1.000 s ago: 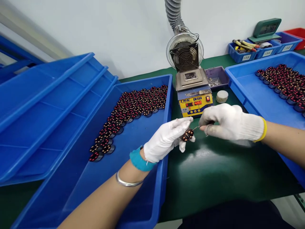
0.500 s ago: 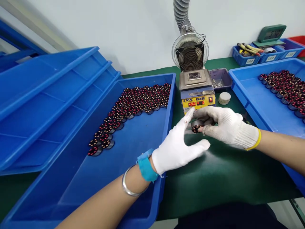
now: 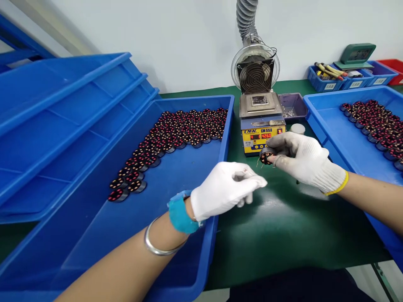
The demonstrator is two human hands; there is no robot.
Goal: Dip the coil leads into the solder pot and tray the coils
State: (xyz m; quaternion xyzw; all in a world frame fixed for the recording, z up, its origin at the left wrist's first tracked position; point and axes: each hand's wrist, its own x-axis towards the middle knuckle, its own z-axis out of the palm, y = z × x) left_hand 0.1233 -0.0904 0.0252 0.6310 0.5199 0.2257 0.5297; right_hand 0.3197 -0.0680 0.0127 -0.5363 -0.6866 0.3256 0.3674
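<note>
My right hand [image 3: 302, 157], in a white glove, grips a small round coil part [image 3: 266, 157] with wire legs, just in front of the yellow solder pot [image 3: 262, 136]. My left hand [image 3: 225, 189], also gloved, hovers over the green mat near the right wall of the left blue tray [image 3: 176, 218]; its fingers are curled loosely together and I see nothing in them. Several dark coils [image 3: 176, 132] lie in rows at the far end of that tray.
A fume fan with a grey hose [image 3: 255, 69] stands behind the solder pot. A small purple dish [image 3: 292, 105] and a white round pad [image 3: 297, 128] sit beside it. A second blue tray [image 3: 346, 138] with coils [image 3: 378, 123] is on the right. Stacked blue trays [image 3: 56, 121] lean at left. Small bins [image 3: 343, 77] line the back.
The coil passed from my left hand to my right. My right hand carried it toward the solder pot; my left hand drew back and curled its fingers.
</note>
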